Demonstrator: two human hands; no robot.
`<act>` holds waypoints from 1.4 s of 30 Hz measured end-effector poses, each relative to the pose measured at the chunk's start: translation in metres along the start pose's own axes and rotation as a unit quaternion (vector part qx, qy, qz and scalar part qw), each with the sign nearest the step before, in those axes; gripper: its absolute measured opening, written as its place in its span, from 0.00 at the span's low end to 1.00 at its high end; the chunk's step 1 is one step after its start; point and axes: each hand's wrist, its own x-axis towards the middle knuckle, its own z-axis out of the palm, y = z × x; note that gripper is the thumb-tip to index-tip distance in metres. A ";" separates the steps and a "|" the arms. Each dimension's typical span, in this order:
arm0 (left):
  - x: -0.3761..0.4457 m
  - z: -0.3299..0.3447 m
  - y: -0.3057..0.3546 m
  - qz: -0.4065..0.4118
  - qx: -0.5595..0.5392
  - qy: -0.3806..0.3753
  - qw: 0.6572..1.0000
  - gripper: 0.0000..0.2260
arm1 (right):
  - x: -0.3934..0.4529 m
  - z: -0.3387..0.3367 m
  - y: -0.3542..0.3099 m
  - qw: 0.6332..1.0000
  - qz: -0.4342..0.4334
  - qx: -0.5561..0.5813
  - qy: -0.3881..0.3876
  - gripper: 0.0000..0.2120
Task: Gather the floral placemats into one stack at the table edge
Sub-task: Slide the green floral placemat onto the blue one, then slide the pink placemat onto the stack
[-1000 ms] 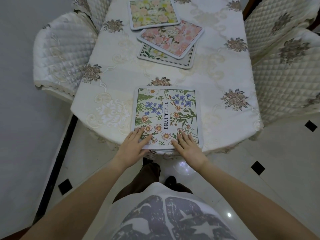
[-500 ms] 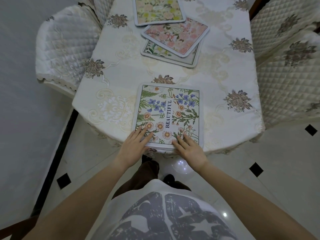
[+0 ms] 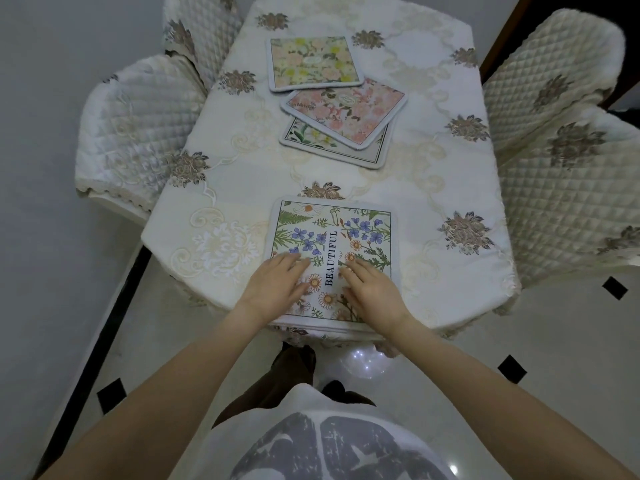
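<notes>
Head view shows the left hand (image 3: 277,284) and right hand (image 3: 372,291) flat and open on the BEAUTIFUL placemat (image 3: 332,233) at the bench (image 3: 446,188) edge, where a careless reach for the pink placemat (image 3: 346,114) could sweep it off.

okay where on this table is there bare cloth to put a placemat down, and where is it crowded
Bare cloth runs along the left side, between the BEAUTIFUL placemat and the left table edge, and likewise to its right. A band also lies open between it and the white-flower placemat. The far middle is crowded: the pink placemat overlaps the white-flower one, with the yellow-green placemat just beyond.
</notes>
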 end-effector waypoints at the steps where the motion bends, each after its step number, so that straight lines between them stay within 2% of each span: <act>1: 0.011 -0.006 -0.002 0.003 0.002 0.009 1.000 0.22 | 0.011 -0.004 0.003 1.000 0.002 0.001 0.011 0.18; 10: 0.141 -0.076 -0.046 0.027 0.008 0.059 0.998 0.21 | 0.136 -0.051 0.050 0.993 0.058 -0.005 0.098 0.21; 17: 0.249 -0.110 -0.089 0.047 0.024 0.066 0.996 0.21 | 0.239 -0.065 0.082 0.990 0.083 -0.003 0.111 0.20; 28: 0.378 -0.088 -0.146 0.033 0.041 0.024 0.998 0.24 | 0.353 -0.012 0.140 0.985 0.170 0.025 0.018 0.24; 34: 0.421 -0.063 -0.164 0.035 0.055 -0.034 0.997 0.27 | 0.385 0.020 0.171 0.974 0.221 -0.037 -0.041 0.28; 38: 0.435 -0.052 -0.169 0.059 0.057 -0.048 0.996 0.31 | 0.391 0.025 0.183 0.969 0.193 -0.105 -0.109 0.29; 42: 0.439 -0.045 -0.173 0.073 0.080 -0.062 0.992 0.29 | 0.400 0.018 0.187 0.967 0.169 -0.132 -0.136 0.25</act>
